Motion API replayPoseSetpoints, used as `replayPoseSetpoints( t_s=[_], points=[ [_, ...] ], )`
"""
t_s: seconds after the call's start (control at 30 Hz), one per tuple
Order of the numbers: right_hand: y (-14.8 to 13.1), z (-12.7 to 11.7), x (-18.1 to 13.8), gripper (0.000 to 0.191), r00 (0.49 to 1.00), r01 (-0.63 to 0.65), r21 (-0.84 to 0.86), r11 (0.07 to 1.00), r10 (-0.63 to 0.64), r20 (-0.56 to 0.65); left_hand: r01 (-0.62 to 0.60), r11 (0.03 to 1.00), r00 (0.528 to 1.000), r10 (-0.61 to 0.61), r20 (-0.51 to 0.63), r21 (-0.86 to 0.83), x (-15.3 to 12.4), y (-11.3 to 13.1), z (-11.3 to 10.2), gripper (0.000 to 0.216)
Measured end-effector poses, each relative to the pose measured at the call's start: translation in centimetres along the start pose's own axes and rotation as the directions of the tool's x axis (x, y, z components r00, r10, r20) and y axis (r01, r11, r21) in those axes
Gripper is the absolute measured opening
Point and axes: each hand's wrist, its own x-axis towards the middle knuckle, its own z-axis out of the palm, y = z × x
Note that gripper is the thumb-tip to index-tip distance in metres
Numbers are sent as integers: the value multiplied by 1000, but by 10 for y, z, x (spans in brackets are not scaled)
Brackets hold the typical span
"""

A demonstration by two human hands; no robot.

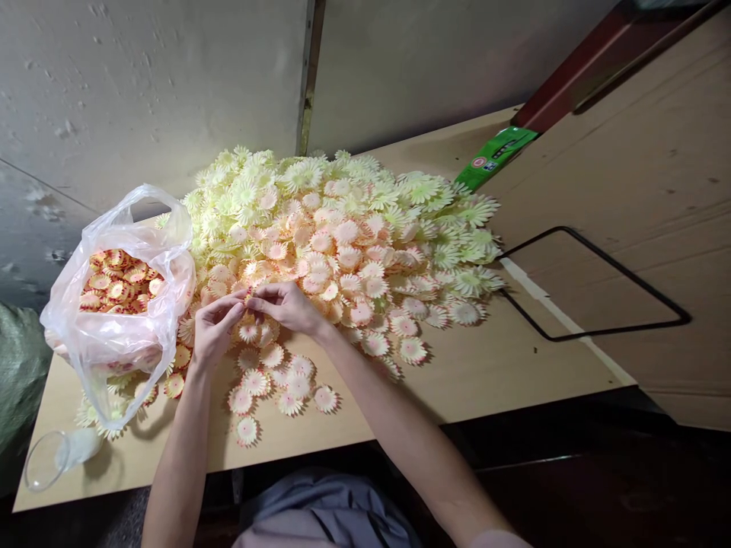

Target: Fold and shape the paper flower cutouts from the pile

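Observation:
My left hand and my right hand meet fingertip to fingertip above the front of a heap of flower pieces. Both are closed in a pinch on a small artificial flower piece with reddish edges, mostly covered by the fingers. Under and behind them spread pale pink flower pieces. Greenish-yellow flower pieces with longer petals lie along the back and right. Several loose pink-centred pieces rest on the table between my forearms.
A white plastic bag stands open at the left, holding red-edged yellow flower pieces. A clear cup lies tipped at the table's front left corner. A black wire frame and a green label are at the right.

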Motion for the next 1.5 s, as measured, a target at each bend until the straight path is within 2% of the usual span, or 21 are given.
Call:
replayPoseSetpoints(
  t_s=[0.57, 0.8, 1.07, 1.17, 1.37, 1.5],
  points=[
    [4, 0, 1, 30, 1000, 12, 12, 1000, -12, 6, 47, 996, 998, -49, -26, -72, 0, -1, -1, 21],
    [-2, 1, -2, 29, 998, -18, 60, 998, 14, 58, 49, 998, 998, -50, -42, -47, 0, -1, 0, 19],
    [-2, -2, -4, 28, 996, -30, 6, 1000, 29, 87, 79, 995, 995, -82, -55, -57, -1, 1, 0, 16],
    [-4, -2, -4, 28, 996, -36, 3, 999, 35, 87, 43, 999, 997, -43, -59, -5, -1, 0, 0, 18],
    [-7, 0, -5, 33, 998, -54, -8, 999, 54, 33, -105, 970, 989, 126, -81, 220, -4, -2, 3, 22],
    [-4, 2, -7, 33, 997, -73, -39, 997, 74, 19, -135, 954, 987, 152, -46, 266, -6, -1, 4, 24]
  ],
)
